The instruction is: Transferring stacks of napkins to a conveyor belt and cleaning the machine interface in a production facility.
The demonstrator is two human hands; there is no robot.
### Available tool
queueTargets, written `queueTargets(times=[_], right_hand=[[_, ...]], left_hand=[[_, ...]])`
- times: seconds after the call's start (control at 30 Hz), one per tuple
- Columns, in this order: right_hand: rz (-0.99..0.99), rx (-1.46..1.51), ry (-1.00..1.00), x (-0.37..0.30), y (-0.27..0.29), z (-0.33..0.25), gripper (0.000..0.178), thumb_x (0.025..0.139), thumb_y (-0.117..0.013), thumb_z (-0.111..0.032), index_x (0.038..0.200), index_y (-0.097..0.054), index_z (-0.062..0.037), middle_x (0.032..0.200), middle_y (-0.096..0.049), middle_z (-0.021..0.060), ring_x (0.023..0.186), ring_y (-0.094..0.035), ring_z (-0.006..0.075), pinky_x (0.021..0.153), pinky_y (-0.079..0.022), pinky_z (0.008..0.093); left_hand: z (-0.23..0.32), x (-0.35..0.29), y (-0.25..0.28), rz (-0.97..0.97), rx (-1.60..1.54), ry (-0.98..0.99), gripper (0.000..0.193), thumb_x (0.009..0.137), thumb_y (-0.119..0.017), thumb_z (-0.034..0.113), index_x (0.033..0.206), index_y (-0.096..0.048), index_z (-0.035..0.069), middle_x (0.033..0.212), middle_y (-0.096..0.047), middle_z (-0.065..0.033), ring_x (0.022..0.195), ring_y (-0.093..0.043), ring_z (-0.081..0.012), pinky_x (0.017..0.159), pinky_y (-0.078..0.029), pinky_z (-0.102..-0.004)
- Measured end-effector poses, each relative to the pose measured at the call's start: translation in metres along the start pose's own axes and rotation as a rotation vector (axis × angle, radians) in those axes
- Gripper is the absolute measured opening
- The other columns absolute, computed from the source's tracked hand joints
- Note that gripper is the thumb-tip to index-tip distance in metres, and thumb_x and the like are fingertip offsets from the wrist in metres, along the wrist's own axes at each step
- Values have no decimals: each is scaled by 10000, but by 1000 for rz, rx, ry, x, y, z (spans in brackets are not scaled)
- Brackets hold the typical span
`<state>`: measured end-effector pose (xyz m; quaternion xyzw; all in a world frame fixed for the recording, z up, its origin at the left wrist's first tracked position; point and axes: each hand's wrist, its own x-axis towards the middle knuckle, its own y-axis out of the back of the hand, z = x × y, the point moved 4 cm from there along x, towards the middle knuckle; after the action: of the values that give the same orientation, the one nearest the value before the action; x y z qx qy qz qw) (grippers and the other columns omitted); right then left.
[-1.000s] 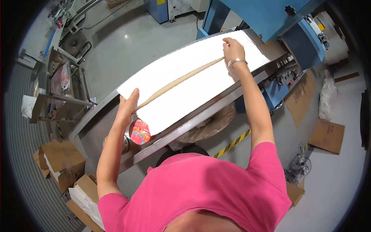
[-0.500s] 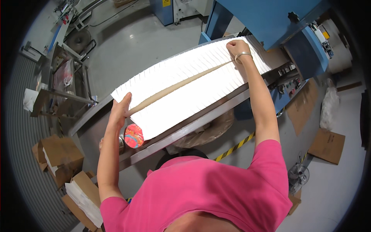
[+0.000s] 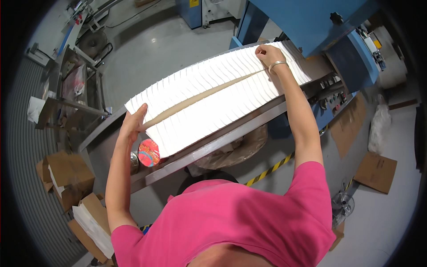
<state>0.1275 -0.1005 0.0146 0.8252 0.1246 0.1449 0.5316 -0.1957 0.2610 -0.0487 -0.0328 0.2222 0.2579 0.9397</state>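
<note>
Two long rows of folded white paper sheets [image 3: 209, 120] lie side by side on a metal trough [image 3: 104, 149], with a narrow gap running between them. My left hand [image 3: 132, 123] lies against the rows' left end, thumb stretched upward; its other fingers are partly hidden. Near the right end, my right hand [image 3: 269, 55], with a bracelet at the wrist, rests on the far row. Its fingers are curled in toward the thumb, and whatever they may pinch is too small to make out. Below my left hand stands a round can with a red patterned top [image 3: 148, 152], touching the near row's end.
A blue machine [image 3: 307, 22] rises beyond the trough's right end. Open cardboard boxes [image 3: 73, 178] stand on the floor at left, beside a metal rack [image 3: 78, 104]. Yellow-black tape [image 3: 269, 170] marks the floor, and a flattened carton [image 3: 376, 172] lies at right.
My left hand, the rows' left end and the red-topped can have shifted slightly left. My right hand has moved a little left, and its curled fingers have loosened.
</note>
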Motion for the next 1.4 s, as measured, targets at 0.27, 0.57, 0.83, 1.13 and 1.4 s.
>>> queueTargets(times=[0.27, 0.57, 0.83, 1.13, 1.4], right_hand=[[-66, -226, 10, 10, -26, 12, 394, 867, -469, -359, 992, -664, -40, 1263, -484, 76, 1142, -467, 252, 962, -395, 356], [-104, -444, 129, -20, -36, -38, 713, 833, -377, -621, 926, -690, 13, 1447, -279, 88, 1360, -112, 354, 1046, -182, 510], [-150, -475, 146, -77, -84, -177, 675, 839, -386, -593, 881, -703, 1, 1420, -324, 107, 1336, -198, 326, 1029, -260, 456], [-344, -196, 179, -123, -152, -318, 706, 762, -429, -638, 870, -700, 5, 1405, -323, 175, 1322, -210, 351, 1044, -245, 437], [-589, -101, -89, -127, -139, -307, 765, 721, -495, -658, 880, -653, 74, 944, -620, 257, 899, -612, 335, 787, -468, 377]], left_hand=[[10, -7, -4, 3, 62, 26, 614, 836, -617, 314, 1289, -380, -26, 1285, -456, -125, 1204, -414, -225, 985, -338, -347], [3, 0, 21, -86, 26, 48, 771, 807, -615, 462, 1331, -342, -34, 1403, -333, -101, 1307, -280, -194, 949, -363, -386], [-18, -37, 157, -4, -93, -13, 632, 799, -678, 258, 1268, -401, -62, 1294, -448, -146, 1232, -392, -216, 1060, -265, -297], [-54, -75, 335, 102, -69, 126, 661, 741, -730, 306, 1253, -446, -2, 1213, -517, -89, 1128, -471, -195, 973, -336, -308], [-53, -83, 343, 153, 52, 53, 702, 709, -754, 332, 1255, -442, 19, 1205, -521, -78, 1115, -478, -189, 937, -361, -313]])
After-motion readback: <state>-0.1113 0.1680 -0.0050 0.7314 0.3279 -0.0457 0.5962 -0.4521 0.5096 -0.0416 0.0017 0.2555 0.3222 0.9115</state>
